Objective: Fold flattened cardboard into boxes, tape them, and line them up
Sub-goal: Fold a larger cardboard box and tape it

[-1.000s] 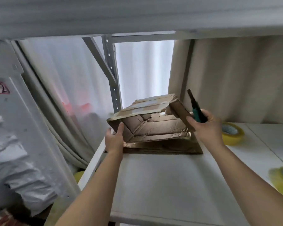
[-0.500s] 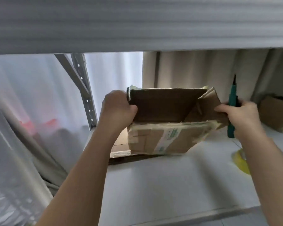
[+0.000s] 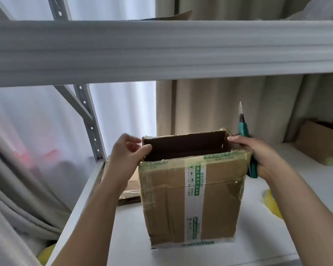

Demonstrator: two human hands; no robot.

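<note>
Item: one carton in progress, white shelf, L end.

Progress (est.): box (image 3: 190, 198) already squared up, standing w/ open mouth upward. Near face carries old clear tape plus a white/green printed strip running top to bottom. Top flaps not closed, no fresh tape seen on top; underside not visible, so can't tell if bottom is sealed. Left to do, by my reckoning: close flaps, tape, set in line. Roughly midway for this carton.

L hand (image 3: 127, 156): fingers (image 3: 145, 149) curled over box's top left corner, thumb outside, tips hooked on the edge. Loose pinch on the cardboard, not a full fist.

R hand (image 3: 261, 156): closed round green utility knife (image 3: 244, 131), blade end pointing up; handle pokes out below the palm. Forefinger (image 3: 234, 139) stretched onto box's top right corner, touching it, steadying.

Outward:
- Flat cardboard (image 3: 131, 187), stacked behind/left of box, near shelf's L edge, partly hidden by L forearm.
- Yellow tape roll (image 3: 270, 202), on shelf right of box, partly behind R forearm.
- Second carton (image 3: 317, 143), far right on shelf, well apart; open or shut, can't tell.
- Shelf surface (image 3: 181, 254), white.
- Upper shelf beam (image 3: 161, 50), grey, crossing overhead.
- Perforated upright (image 3: 88, 120), far left.
- Curtains (image 3: 210, 104) behind.
</note>
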